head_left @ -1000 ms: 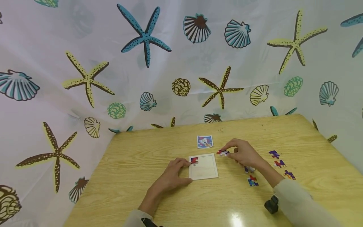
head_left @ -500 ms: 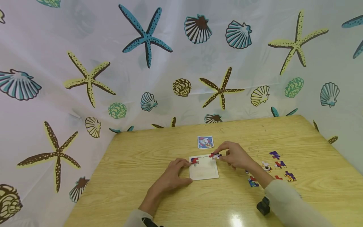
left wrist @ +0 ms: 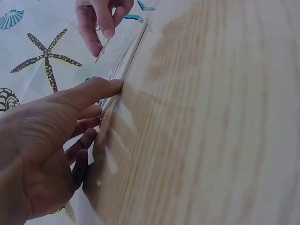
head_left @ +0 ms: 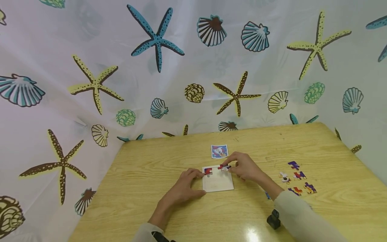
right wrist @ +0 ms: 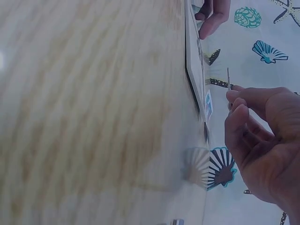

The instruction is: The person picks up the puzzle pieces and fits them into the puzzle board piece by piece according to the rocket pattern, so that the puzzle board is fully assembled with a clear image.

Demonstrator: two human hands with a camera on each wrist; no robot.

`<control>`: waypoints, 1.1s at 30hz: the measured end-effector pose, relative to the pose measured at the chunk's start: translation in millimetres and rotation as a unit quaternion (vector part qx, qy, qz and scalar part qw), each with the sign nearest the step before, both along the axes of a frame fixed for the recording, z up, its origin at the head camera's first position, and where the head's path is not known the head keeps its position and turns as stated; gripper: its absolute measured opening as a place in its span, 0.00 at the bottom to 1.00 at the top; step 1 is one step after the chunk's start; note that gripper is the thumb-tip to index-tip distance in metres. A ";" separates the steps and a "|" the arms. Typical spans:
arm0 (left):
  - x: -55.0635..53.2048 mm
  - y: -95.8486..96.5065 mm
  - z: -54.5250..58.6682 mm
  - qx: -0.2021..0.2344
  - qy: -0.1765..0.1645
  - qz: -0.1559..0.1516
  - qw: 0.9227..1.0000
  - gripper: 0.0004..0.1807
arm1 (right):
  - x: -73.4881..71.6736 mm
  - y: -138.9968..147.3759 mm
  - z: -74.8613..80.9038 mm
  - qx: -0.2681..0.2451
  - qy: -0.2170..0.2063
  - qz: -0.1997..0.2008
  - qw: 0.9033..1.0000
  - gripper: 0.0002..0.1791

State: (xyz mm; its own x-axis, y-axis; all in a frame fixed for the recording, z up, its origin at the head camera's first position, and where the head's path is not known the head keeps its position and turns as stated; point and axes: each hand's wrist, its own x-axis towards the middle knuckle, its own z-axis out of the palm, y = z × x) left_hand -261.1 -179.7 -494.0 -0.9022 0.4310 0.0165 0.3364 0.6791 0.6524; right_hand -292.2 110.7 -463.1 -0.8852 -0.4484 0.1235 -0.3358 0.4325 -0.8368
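A white square puzzle tray (head_left: 216, 183) lies on the wooden table, with one red and purple puzzle piece (head_left: 208, 171) in its far left corner. My left hand (head_left: 185, 188) holds the tray at its left side, thumb at the near corner and index finger by the placed piece. In the left wrist view, the thumb presses the edge of the tray (left wrist: 133, 50). Between thumb and fingertips, my right hand (head_left: 244, 166) pinches another puzzle piece (head_left: 224, 167), red, white and purple, over the tray's far right part. The right wrist view shows this piece (right wrist: 228, 77) edge-on, raised above the tray.
A small picture card (head_left: 219, 151) lies just behind the tray. Several loose puzzle pieces (head_left: 299, 175) are spread to the right, with a blue one (head_left: 267, 195) partly hidden by the right forearm. A curtain (head_left: 169, 84) with starfish and shells hangs beyond the table (head_left: 145, 161).
My right hand has carried its puzzle piece leftward from beside the tray to over it, uncovering more loose pieces on the right. The left hand stays at the tray.
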 end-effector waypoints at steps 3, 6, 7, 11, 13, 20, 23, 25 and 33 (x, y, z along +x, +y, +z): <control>-0.4 0.3 -1.0 -0.005 0.003 -0.001 1.000 0.31 | -1.2 -3.0 -2.4 0.003 0.009 0.003 1.000 0.14; -1.0 -0.4 -1.1 -0.005 0.004 0.001 1.000 0.30 | -3.0 -6.9 -4.0 0.005 0.019 0.004 1.000 0.14; -0.9 -0.5 -1.0 -0.004 0.003 0.001 1.000 0.30 | -3.9 -8.1 -4.8 0.008 0.028 0.003 1.000 0.14; -1.3 -0.8 -1.1 0.001 0.000 -0.003 1.000 0.31 | -6.7 -12.8 -7.7 0.028 0.047 -0.008 0.998 0.14; -1.4 -1.0 -1.6 0.002 -0.001 -0.005 1.000 0.31 | -8.0 -15.0 -9.4 0.040 0.057 -0.014 0.997 0.13; -1.9 -1.9 -2.8 0.001 0.002 -0.008 1.000 0.31 | -9.2 -20.3 -11.5 0.054 0.066 -0.022 0.996 0.14; -2.5 -2.0 -3.1 0.000 0.003 -0.008 1.000 0.32 | -9.1 -21.6 -11.9 0.054 0.069 -0.019 0.996 0.14; -2.8 -2.1 -3.3 0.001 0.004 -0.008 1.000 0.32 | -9.6 -22.5 -12.3 0.050 0.069 -0.016 0.996 0.14; -2.1 -1.5 -3.1 0.011 -0.006 -0.003 1.000 0.31 | -13.5 -27.9 -16.1 0.060 0.083 -0.016 0.995 0.13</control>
